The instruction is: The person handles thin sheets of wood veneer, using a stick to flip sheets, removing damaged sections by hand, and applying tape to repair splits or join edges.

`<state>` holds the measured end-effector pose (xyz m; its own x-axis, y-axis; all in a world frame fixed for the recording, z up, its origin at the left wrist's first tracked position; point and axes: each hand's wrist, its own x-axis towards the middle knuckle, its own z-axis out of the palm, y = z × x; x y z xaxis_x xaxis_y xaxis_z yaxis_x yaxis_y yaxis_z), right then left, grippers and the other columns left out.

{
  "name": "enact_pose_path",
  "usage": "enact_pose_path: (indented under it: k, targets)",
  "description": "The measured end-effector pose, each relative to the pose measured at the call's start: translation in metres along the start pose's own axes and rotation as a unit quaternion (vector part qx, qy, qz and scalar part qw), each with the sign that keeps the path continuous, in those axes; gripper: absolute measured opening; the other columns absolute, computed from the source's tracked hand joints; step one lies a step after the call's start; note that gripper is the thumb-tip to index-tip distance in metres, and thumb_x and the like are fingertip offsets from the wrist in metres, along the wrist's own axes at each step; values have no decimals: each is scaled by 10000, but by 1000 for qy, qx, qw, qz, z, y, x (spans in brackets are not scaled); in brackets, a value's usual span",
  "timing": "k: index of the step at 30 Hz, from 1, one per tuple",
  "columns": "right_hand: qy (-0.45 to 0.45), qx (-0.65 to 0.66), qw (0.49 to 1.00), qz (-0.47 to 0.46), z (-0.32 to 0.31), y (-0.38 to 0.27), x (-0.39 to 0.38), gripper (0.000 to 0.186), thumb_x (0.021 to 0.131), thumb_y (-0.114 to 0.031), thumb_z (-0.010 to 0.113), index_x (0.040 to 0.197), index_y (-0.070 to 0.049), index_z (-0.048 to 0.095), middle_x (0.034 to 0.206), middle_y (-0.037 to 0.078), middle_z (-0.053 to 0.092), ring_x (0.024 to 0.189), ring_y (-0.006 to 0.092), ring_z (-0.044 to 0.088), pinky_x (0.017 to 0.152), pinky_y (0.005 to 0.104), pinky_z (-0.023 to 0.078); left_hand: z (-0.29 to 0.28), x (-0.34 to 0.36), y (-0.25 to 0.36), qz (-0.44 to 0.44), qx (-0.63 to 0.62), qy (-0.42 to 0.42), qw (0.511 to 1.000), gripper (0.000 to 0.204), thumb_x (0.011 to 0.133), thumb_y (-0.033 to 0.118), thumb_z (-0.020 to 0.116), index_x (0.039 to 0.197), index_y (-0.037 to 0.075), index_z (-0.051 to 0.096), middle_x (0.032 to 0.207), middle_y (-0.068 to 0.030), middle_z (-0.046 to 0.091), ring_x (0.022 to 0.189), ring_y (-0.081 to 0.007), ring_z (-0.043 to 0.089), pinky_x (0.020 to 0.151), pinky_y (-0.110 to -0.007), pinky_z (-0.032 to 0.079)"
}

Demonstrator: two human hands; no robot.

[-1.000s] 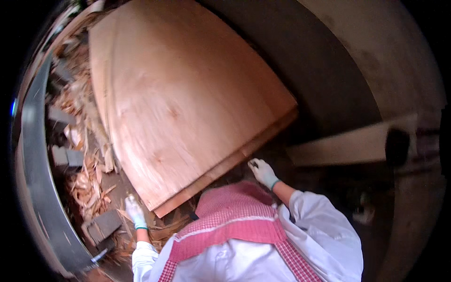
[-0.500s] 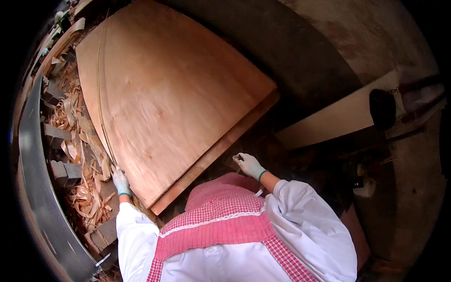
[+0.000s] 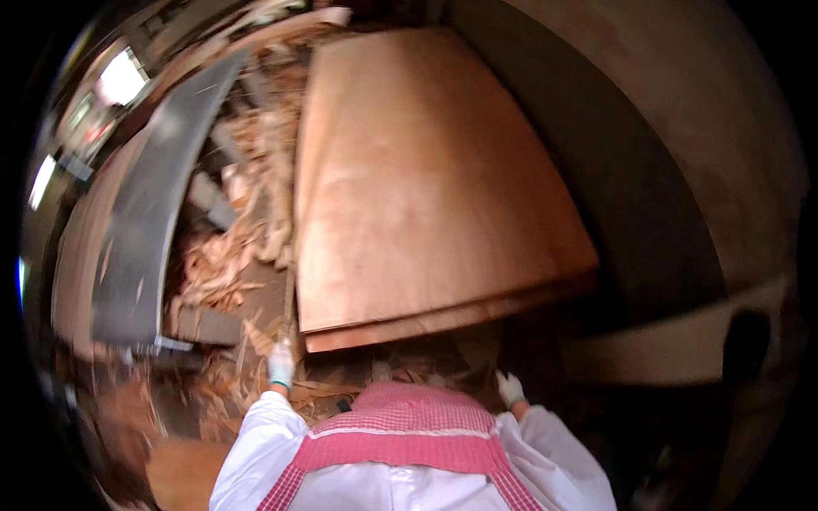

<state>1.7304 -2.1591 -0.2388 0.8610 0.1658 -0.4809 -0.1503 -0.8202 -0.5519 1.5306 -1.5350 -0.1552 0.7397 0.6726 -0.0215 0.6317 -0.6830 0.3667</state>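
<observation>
My left hand (image 3: 280,364), in a white glove with a green cuff, is closed round the lower end of a long thin stick (image 3: 290,302). That stick runs away from me beside the left edge of a stack of broad veneer sheets (image 3: 426,187). The top sheet is smooth, pale reddish wood, and a second layer shows beneath its near edge. Off the stack's near right side, my right hand (image 3: 510,389), gloved too, hangs apart from the sheets. Motion smears its fingers, and nothing can be made out in them.
Curled wood shavings (image 3: 226,260) and grey blocks (image 3: 211,201) litter the strip left of the stack. Farther left stands a stack with a dark grey top (image 3: 141,264). A dark panel (image 3: 596,145) lies along the right, with a pale board (image 3: 656,345) nearer me.
The view has swung left, so the veneer stack now sits farther right and straighter ahead. The stick has shifted off the top sheet to beside its left edge, still in my left hand.
</observation>
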Motion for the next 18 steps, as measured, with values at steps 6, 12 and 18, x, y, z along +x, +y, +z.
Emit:
enact_pose_path:
  k: [6, 12, 18]
  targets:
    - [-86, -62, 992, 72, 34, -35, 8, 559, 930, -473, 437, 1024, 29, 663, 1084, 295, 615, 1048, 447, 565, 896, 484, 454, -12, -114, 3, -254, -154, -78, 952, 519, 960, 474, 419, 917, -10, 602, 869, -290, 621, 893, -465, 592, 775, -527, 451]
    - [-100, -171, 964, -176, 101, -131, 78, 520, 916, -441, 456, 1050, 27, 641, 1051, 312, 611, 1013, 464, 568, 887, 504, 449, -36, -142, -34, -201, -120, -6, 972, 469, 920, 482, 508, 874, 20, 571, 806, -276, 617, 818, -472, 587, 690, -523, 458]
    - [-242, 142, 958, -68, 259, -402, 34, 292, 925, -349, 551, 849, -69, 587, 667, 11, 540, 491, 143, 494, 444, 308, 419, -82, -184, -150, -248, -87, -69, 962, 471, 906, 521, 497, 930, 54, 556, 799, -267, 626, 779, -461, 606, 691, -537, 455]
